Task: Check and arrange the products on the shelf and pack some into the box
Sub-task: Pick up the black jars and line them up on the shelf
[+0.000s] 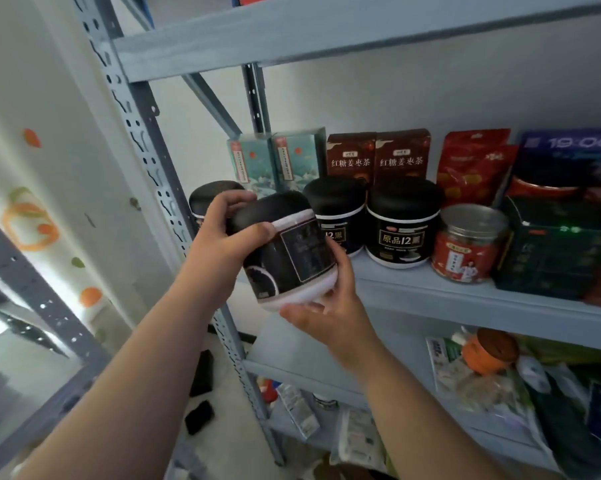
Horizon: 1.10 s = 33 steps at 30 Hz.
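Observation:
A black jar with a black lid and white bands [287,251] is tilted in the air in front of the shelf board [448,299]. My left hand [223,233] grips its upper part, thumb across the label. My right hand [330,306] holds its white bottom from below. Three like black jars stand on the shelf: one behind my left hand [212,194], one in the middle [337,213] and one to the right [403,223]. No box for packing is in view.
Behind the jars stand two teal boxes [275,161], two dark red tea boxes [378,155] and a red pouch [472,168]. A red-labelled clear jar [468,244] and a dark green box [555,247] are at right. A grey perforated upright [160,188] rises left. Lower shelves hold packets.

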Each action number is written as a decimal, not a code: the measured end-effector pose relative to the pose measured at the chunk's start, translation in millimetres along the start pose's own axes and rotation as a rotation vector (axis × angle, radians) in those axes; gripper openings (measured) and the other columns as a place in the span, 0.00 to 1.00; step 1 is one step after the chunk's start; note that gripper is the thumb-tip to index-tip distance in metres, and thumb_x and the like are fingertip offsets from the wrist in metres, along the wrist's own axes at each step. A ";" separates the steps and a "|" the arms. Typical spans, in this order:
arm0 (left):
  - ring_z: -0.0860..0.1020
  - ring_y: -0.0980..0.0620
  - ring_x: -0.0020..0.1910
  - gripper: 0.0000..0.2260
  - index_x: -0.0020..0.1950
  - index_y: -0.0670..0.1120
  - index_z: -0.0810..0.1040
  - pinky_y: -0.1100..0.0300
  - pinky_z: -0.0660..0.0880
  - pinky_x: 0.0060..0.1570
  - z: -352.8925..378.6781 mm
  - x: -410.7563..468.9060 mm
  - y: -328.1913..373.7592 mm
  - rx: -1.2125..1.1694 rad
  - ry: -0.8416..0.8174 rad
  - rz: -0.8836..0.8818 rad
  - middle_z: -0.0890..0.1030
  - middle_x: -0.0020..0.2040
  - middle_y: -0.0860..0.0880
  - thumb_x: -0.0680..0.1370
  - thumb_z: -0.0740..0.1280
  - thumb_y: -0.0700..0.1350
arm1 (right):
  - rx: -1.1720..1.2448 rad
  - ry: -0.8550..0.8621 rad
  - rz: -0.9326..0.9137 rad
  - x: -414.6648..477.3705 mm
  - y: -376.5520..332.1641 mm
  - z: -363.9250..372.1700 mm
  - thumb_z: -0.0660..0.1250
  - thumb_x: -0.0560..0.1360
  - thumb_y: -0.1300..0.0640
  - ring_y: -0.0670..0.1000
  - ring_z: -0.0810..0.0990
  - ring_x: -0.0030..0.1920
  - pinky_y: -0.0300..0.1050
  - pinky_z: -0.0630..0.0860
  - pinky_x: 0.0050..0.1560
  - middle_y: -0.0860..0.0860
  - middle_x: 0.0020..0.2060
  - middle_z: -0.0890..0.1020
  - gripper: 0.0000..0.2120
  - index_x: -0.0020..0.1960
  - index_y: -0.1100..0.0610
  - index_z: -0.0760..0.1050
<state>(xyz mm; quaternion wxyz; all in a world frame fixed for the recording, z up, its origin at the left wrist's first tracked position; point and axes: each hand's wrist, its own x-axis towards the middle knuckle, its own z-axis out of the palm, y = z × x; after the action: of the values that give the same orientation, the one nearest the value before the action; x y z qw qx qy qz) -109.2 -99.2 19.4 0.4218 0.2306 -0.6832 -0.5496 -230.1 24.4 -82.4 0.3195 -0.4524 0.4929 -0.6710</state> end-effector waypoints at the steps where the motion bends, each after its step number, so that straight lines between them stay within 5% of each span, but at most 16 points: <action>1: 0.83 0.49 0.47 0.28 0.61 0.52 0.76 0.55 0.81 0.43 6.5 -9.5 -3.0 -0.071 0.015 -0.013 0.80 0.56 0.47 0.62 0.76 0.50 | 0.057 0.025 -0.025 -8.4 0.0 2.6 0.81 0.69 0.64 0.42 0.76 0.69 0.45 0.78 0.65 0.38 0.68 0.76 0.49 0.76 0.36 0.58; 3: 0.84 0.46 0.51 0.31 0.66 0.50 0.74 0.53 0.81 0.46 22.2 -29.4 -12.9 -0.191 0.085 -0.044 0.81 0.57 0.45 0.64 0.76 0.53 | 0.111 0.093 -0.084 -21.5 1.4 5.6 0.83 0.66 0.66 0.45 0.76 0.70 0.47 0.77 0.66 0.41 0.69 0.76 0.51 0.76 0.39 0.58; 7: 0.85 0.44 0.53 0.33 0.67 0.45 0.77 0.53 0.83 0.42 56.8 -70.4 -26.1 -0.385 0.158 -0.339 0.85 0.57 0.42 0.73 0.65 0.68 | 0.027 0.190 -0.115 -41.1 11.2 1.1 0.87 0.58 0.51 0.43 0.69 0.75 0.50 0.73 0.73 0.44 0.75 0.68 0.61 0.80 0.41 0.53; 11: 0.86 0.44 0.51 0.31 0.52 0.47 0.88 0.49 0.84 0.49 76.0 -90.6 -33.3 -0.577 0.182 -0.381 0.86 0.54 0.40 0.73 0.55 0.68 | -0.135 0.208 -0.190 -54.1 13.3 -10.0 0.84 0.54 0.37 0.37 0.64 0.75 0.34 0.68 0.71 0.40 0.72 0.62 0.64 0.80 0.37 0.49; 15: 0.86 0.42 0.53 0.31 0.48 0.48 0.89 0.48 0.79 0.53 83.5 -94.2 -35.2 -0.567 0.224 -0.414 0.86 0.56 0.40 0.78 0.54 0.67 | -0.142 0.186 -0.205 -61.2 11.7 -20.4 0.83 0.56 0.38 0.33 0.64 0.72 0.24 0.65 0.66 0.41 0.71 0.62 0.60 0.77 0.35 0.50; 17: 0.86 0.50 0.51 0.22 0.51 0.47 0.86 0.51 0.78 0.55 84.8 -94.8 -39.9 -0.562 0.195 -0.391 0.87 0.54 0.48 0.83 0.57 0.59 | -0.116 0.156 -0.208 -62.1 8.6 -31.6 0.84 0.58 0.44 0.36 0.67 0.72 0.28 0.69 0.66 0.40 0.70 0.65 0.58 0.75 0.30 0.50; 18: 0.84 0.61 0.49 0.11 0.51 0.50 0.83 0.60 0.77 0.54 82.9 -92.4 -40.4 -0.563 0.190 -0.385 0.86 0.50 0.60 0.85 0.62 0.49 | -0.072 0.136 -0.201 -61.8 6.5 -37.5 0.84 0.60 0.47 0.38 0.70 0.71 0.32 0.72 0.65 0.40 0.70 0.69 0.56 0.73 0.27 0.50; 19: 0.80 0.72 0.47 0.09 0.52 0.54 0.78 0.72 0.74 0.51 86.4 -90.6 -29.2 -0.640 0.117 -0.416 0.83 0.47 0.71 0.82 0.67 0.39 | -0.008 0.114 -0.190 -60.8 4.5 -42.6 0.83 0.62 0.50 0.40 0.73 0.70 0.35 0.75 0.64 0.39 0.68 0.74 0.53 0.72 0.25 0.52; 20: 0.77 0.77 0.47 0.18 0.56 0.57 0.75 0.79 0.71 0.49 87.1 -89.4 -32.2 -0.510 0.081 -0.394 0.79 0.48 0.76 0.78 0.70 0.33 | 0.064 0.092 -0.184 -59.5 2.8 -46.7 0.80 0.63 0.51 0.41 0.76 0.68 0.36 0.76 0.62 0.37 0.65 0.77 0.49 0.71 0.25 0.54; 22: 0.80 0.68 0.56 0.17 0.69 0.49 0.73 0.74 0.75 0.53 89.4 -87.1 -37.0 -0.609 -0.069 -0.405 0.82 0.56 0.67 0.83 0.63 0.34 | 0.210 0.073 -0.172 -56.6 1.7 -52.6 0.74 0.65 0.51 0.43 0.78 0.66 0.38 0.78 0.60 0.37 0.64 0.79 0.43 0.75 0.34 0.57; 24: 0.78 0.44 0.66 0.20 0.75 0.42 0.70 0.52 0.79 0.59 100.7 -91.2 -42.6 -0.532 -0.016 -0.270 0.80 0.67 0.43 0.86 0.52 0.46 | 0.301 0.049 -0.151 -55.9 2.0 -56.2 0.72 0.68 0.52 0.47 0.78 0.68 0.42 0.78 0.62 0.43 0.66 0.79 0.43 0.79 0.44 0.58; 27: 0.79 0.38 0.65 0.27 0.73 0.42 0.73 0.46 0.81 0.55 107.7 -99.7 -39.5 -0.460 -0.004 -0.341 0.79 0.67 0.37 0.83 0.52 0.56 | 0.269 0.014 -0.134 -59.4 1.9 -59.3 0.71 0.70 0.55 0.49 0.76 0.70 0.45 0.77 0.65 0.45 0.69 0.78 0.43 0.81 0.45 0.57; 30: 0.83 0.55 0.58 0.18 0.75 0.42 0.70 0.62 0.81 0.50 113.3 -109.0 -39.4 -0.249 -0.074 -0.234 0.83 0.61 0.44 0.86 0.55 0.45 | 0.227 0.055 -0.103 -63.5 7.7 -63.4 0.65 0.73 0.57 0.42 0.76 0.68 0.40 0.76 0.64 0.37 0.67 0.78 0.41 0.82 0.39 0.54; 32: 0.79 0.75 0.50 0.21 0.76 0.42 0.67 0.77 0.74 0.44 116.7 -109.2 -45.6 -0.227 -0.020 -0.208 0.82 0.54 0.64 0.85 0.56 0.30 | 0.237 0.098 -0.073 -64.0 9.7 -65.6 0.63 0.74 0.52 0.42 0.77 0.67 0.42 0.76 0.63 0.37 0.66 0.79 0.37 0.81 0.37 0.56; 33: 0.77 0.76 0.51 0.22 0.76 0.44 0.67 0.78 0.73 0.45 116.6 -110.7 -49.6 -0.246 -0.005 -0.257 0.82 0.52 0.70 0.84 0.55 0.29 | 0.318 0.118 -0.052 -63.8 10.6 -66.8 0.62 0.75 0.51 0.45 0.78 0.67 0.45 0.76 0.64 0.42 0.67 0.79 0.35 0.81 0.41 0.59</action>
<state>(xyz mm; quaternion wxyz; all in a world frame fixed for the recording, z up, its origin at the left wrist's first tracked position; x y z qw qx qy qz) -153.8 37.6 -68.0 0.3715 0.2616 -0.5768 -0.6788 -267.3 101.8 -118.1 0.3401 -0.3686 0.3863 -0.7741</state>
